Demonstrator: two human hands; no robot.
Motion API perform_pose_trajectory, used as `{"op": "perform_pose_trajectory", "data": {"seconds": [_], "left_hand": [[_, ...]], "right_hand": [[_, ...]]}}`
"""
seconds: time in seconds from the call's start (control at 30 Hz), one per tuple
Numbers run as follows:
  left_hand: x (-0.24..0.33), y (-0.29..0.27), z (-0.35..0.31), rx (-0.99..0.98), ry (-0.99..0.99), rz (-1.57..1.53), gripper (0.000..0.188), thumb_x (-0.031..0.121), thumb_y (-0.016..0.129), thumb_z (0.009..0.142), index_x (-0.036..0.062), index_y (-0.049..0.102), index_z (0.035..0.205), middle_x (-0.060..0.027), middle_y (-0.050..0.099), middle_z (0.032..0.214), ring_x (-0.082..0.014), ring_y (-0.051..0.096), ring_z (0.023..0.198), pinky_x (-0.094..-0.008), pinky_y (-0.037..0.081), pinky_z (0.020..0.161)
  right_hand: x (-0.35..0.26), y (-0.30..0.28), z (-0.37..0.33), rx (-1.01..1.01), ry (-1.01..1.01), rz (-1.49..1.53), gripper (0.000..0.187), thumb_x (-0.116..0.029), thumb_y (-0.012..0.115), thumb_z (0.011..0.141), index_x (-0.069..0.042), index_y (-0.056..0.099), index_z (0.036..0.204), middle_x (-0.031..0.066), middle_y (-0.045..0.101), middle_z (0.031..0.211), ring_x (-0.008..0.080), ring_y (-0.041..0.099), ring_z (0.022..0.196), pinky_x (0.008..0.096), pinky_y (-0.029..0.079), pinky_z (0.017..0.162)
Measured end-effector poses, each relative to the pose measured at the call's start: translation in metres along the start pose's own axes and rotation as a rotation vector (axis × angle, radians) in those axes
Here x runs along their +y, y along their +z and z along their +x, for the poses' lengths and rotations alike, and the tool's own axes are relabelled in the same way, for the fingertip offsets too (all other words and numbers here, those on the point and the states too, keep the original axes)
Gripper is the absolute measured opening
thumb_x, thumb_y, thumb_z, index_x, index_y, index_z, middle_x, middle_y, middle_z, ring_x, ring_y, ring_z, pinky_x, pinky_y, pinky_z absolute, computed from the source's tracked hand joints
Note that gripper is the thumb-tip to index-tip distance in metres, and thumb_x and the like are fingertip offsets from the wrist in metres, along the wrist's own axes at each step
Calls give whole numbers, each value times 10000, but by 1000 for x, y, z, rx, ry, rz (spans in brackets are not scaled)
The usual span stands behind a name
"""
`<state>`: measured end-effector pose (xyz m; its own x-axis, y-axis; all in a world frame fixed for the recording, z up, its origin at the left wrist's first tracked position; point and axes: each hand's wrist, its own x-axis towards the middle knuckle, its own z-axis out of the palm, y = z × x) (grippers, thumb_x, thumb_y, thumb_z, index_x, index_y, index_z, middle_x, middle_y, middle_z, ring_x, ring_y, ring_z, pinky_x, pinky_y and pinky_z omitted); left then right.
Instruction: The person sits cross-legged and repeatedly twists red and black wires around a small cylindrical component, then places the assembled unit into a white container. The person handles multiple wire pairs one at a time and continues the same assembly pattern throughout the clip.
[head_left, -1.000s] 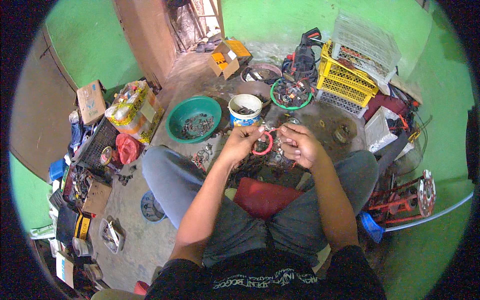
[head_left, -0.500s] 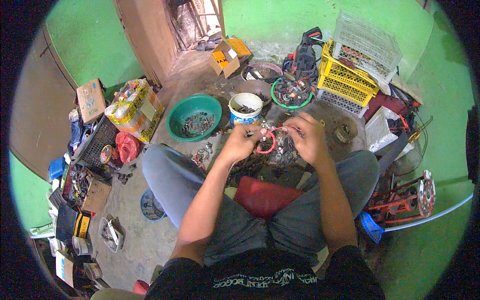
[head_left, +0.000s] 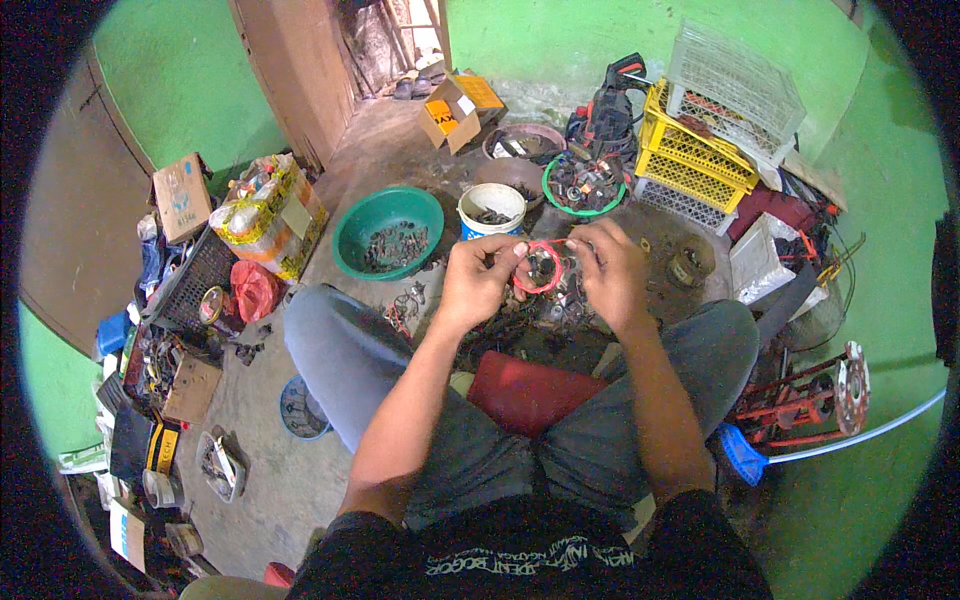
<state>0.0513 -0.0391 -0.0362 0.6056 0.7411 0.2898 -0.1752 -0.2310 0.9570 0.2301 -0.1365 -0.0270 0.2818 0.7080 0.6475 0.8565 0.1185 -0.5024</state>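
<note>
A thin red wire (head_left: pixel 543 290), bent into a ring, is stretched between my hands above a pile of small scrap parts (head_left: pixel 572 305). My left hand (head_left: pixel 478 285) pinches the ring's left side between thumb and fingers. At the ring's upper right, my right hand (head_left: pixel 615 275) has thumb and fingers closed on the wire's end. Through the ring some dark parts show; whether they lie below it or inside it I cannot tell. A white bucket (head_left: pixel 491 201) holding dark pieces stands just beyond my left hand.
A green basin (head_left: pixel 352 250) of small parts sits at the left. Beyond are a green-rimmed basket (head_left: pixel 584 212) of parts and an open carton (head_left: pixel 455 132). Stacked crates (head_left: pixel 690 175) stand at the right. A red block (head_left: pixel 525 395) lies between my legs.
The red ring has turned and now looks rounder, sitting slightly higher. My right hand has shifted slightly, drawing the end of wire short between the hands.
</note>
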Motion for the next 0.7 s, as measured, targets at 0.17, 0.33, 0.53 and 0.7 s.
{"op": "perform_pose_trajectory", "data": {"seconds": [0.17,0.33,0.53,0.7], "left_hand": [[-3,4,1,173,33,9,224,126,609,978,-73,698,928,-76,677,694,-110,599,549,-267,478,504],[-19,3,4,322,123,210,212,136,655,939,-60,725,899,-55,676,679,-96,596,582,-286,477,545],[-23,5,3,368,184,353,226,155,665,931,-64,719,920,-91,700,754,-119,613,671,-292,493,639],[-20,10,1,406,244,442,176,116,672,910,-53,719,901,-126,703,764,-163,644,675,-327,505,652]], "right_hand": [[-4,35,-19,-152,126,337,173,15,636,827,16,660,998,184,662,952,333,671,902,383,506,794],[1,58,-31,-200,177,677,126,-7,676,859,20,685,981,117,700,886,170,651,770,331,515,680],[-12,34,-27,-376,502,866,106,-102,687,902,-6,712,939,47,665,776,84,590,686,258,468,612],[-7,30,-27,-431,618,1129,188,-175,632,960,-7,689,1022,34,670,882,107,606,757,277,480,651]]}}
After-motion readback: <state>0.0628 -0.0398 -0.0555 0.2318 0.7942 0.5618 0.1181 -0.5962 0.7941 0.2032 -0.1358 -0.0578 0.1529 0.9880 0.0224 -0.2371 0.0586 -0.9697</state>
